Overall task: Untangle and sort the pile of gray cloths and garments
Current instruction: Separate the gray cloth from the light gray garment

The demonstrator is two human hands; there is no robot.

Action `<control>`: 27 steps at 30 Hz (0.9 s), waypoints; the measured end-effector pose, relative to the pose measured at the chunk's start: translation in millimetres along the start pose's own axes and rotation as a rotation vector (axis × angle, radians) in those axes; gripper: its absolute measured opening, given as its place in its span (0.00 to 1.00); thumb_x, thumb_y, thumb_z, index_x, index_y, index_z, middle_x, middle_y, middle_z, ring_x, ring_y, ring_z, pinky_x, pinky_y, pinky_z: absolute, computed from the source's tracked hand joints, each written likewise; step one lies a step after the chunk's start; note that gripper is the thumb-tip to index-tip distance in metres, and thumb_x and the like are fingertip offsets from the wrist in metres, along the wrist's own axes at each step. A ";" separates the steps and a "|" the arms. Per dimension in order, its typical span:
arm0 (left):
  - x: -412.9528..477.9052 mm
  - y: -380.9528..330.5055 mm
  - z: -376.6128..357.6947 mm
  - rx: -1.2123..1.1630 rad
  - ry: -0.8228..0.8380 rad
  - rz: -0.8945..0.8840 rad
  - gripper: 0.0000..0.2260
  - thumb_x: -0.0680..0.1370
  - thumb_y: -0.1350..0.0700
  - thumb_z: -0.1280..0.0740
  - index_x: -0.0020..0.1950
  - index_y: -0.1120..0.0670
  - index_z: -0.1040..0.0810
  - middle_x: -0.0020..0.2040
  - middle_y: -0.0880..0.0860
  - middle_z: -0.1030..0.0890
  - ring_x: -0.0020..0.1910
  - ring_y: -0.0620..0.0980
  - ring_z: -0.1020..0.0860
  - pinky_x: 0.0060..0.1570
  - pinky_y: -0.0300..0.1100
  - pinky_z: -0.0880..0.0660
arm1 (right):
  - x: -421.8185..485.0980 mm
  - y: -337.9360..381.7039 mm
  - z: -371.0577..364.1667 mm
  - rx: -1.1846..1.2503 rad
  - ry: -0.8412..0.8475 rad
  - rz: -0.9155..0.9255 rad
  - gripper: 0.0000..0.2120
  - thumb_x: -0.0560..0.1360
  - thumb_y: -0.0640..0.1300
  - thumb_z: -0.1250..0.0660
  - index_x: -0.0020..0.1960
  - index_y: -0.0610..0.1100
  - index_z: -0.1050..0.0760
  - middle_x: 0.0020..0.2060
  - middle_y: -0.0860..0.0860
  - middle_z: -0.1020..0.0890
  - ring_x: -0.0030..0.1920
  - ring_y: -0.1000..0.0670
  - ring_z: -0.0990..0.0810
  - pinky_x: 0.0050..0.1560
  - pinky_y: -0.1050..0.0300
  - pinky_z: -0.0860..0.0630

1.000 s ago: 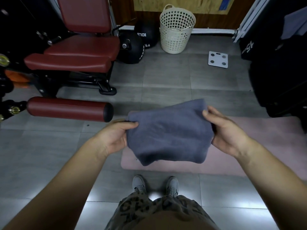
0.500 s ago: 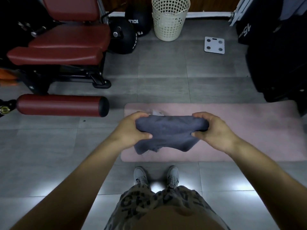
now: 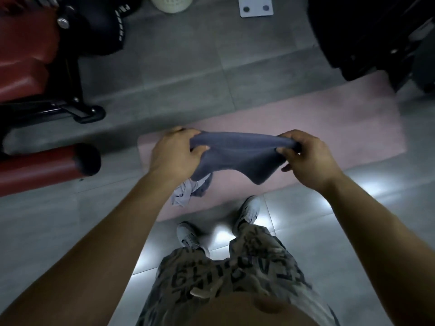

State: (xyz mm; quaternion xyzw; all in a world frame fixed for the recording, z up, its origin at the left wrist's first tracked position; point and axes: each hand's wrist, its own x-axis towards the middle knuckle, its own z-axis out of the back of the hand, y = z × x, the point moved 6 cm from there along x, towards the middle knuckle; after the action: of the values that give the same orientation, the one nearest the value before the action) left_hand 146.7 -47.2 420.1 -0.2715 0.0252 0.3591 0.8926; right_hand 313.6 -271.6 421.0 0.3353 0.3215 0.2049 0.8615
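A dark gray cloth (image 3: pixel 237 156) is folded into a band and stretched between both hands above a pink mat (image 3: pixel 317 123). My left hand (image 3: pixel 174 154) grips its left end with fingers curled over the top edge. Its right end is pinched by my right hand (image 3: pixel 303 156). The cloth sags in the middle with a corner hanging down. A lighter gray crumpled garment (image 3: pixel 186 192) lies on the mat just below my left wrist, partly hidden by it.
A red padded gym bench (image 3: pixel 26 67) and its red roller (image 3: pixel 42 165) stand at the left. A black medicine ball (image 3: pixel 103 27), a white basket (image 3: pixel 171 3) and a white scale (image 3: pixel 256 7) are at the back. Dark equipment (image 3: pixel 376 38) fills the right. My shoes (image 3: pixel 190 234) stand on gray tiles.
The cloth went from a spread-out rectangle to a narrow folded band between my hands. The view tilted further down, and the lighter garment on the mat came into sight.
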 end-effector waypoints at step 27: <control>520.9 -183.7 -44.8 -0.101 0.128 -0.117 0.07 0.78 0.55 0.36 0.51 0.52 0.20 0.45 0.52 0.19 0.43 0.53 0.22 0.40 0.46 0.25 | 452.7 7.7 213.3 0.204 -0.287 -0.088 0.04 0.79 0.39 0.35 0.48 0.47 0.23 0.43 0.52 0.18 0.41 0.56 0.19 0.39 0.64 0.22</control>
State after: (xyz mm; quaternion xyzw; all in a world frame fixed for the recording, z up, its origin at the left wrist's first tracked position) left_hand 659.5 147.8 342.7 -0.3395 0.0484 0.2890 0.8938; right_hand 781.1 -104.0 359.1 0.4324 0.2288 0.0831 0.8682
